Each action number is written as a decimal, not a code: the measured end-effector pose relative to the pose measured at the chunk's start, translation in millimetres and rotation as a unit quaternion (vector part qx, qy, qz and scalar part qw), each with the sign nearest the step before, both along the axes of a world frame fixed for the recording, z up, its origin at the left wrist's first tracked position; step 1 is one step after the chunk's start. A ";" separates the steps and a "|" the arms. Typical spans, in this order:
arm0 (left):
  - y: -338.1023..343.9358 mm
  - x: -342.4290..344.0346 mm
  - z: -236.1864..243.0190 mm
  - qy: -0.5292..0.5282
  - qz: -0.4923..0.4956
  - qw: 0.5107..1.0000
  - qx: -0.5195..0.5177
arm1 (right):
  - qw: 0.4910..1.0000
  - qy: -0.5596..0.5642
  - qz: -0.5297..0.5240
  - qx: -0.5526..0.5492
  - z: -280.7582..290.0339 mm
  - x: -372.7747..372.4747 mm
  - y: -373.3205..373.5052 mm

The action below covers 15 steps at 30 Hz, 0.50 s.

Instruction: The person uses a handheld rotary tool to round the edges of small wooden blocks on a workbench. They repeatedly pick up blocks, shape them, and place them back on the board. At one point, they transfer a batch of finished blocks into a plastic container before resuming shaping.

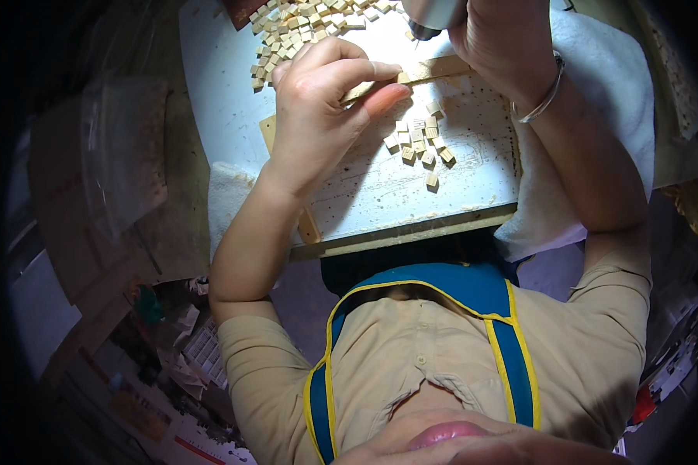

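My left hand (322, 105) is closed, with thumb and forefinger pinching a small wooden cube (402, 77) against a thin wooden strip (446, 68) on the white board (434, 198). At the top edge, my right hand (508, 50) grips a grey drill (436, 12) with a dark nose; a thin bit seems to point down, just above and right of the cube. The picture's edge cuts off much of the drill. Several loose wooden cubes (419, 145) lie nearer me, some with small dark marks on their faces.
A large pile of plain wooden cubes (295, 35) sits at the far left of the board. Wooden strips (309, 225) edge the board's left side. White towels (616, 116) lie along the right and under the left forearm. Wood dust is scattered about.
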State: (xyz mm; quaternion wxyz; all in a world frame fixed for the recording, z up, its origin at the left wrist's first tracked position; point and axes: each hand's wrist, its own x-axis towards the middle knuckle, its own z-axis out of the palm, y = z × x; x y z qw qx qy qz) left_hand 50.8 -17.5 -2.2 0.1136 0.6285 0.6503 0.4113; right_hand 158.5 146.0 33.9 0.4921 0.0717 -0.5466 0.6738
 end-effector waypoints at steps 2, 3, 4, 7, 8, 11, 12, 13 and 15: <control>-1.1 -2.9 1.4 0.021 -0.004 1.000 0.006 | 1.000 -0.002 -0.008 0.012 -1.4 0.1 -1.5; -0.8 -3.2 2.4 0.021 -0.005 1.000 0.004 | 1.000 -0.002 -0.012 0.018 -2.0 -0.2 -1.7; -0.4 -3.3 3.4 0.021 -0.007 1.000 0.003 | 1.000 -0.003 -0.016 0.024 -3.0 -0.8 -2.5; 3.1 -3.6 -3.5 -0.016 -0.012 1.000 0.023 | 0.999 -0.006 -0.027 0.038 -7.0 -2.2 -5.3; 4.8 -4.4 -5.7 -0.030 -0.015 0.999 0.028 | 0.999 -0.006 -0.032 0.043 -7.7 -2.4 -5.8; 5.8 -5.7 -9.1 -0.054 -0.016 0.998 0.026 | 0.997 -0.008 -0.040 0.058 -12.2 -4.2 -9.8; 6.4 -5.2 -8.1 -0.056 -0.017 0.998 0.020 | 0.997 -0.008 -0.045 0.063 -13.5 -4.8 -10.5; 7.0 -2.9 -1.7 -0.048 -0.017 0.999 0.009 | 0.996 -0.009 -0.048 0.068 -13.9 -4.6 -11.0; 6.7 1.3 2.4 -0.057 -0.005 0.998 -0.014 | 0.996 -0.010 -0.052 0.074 -15.9 -5.8 -12.4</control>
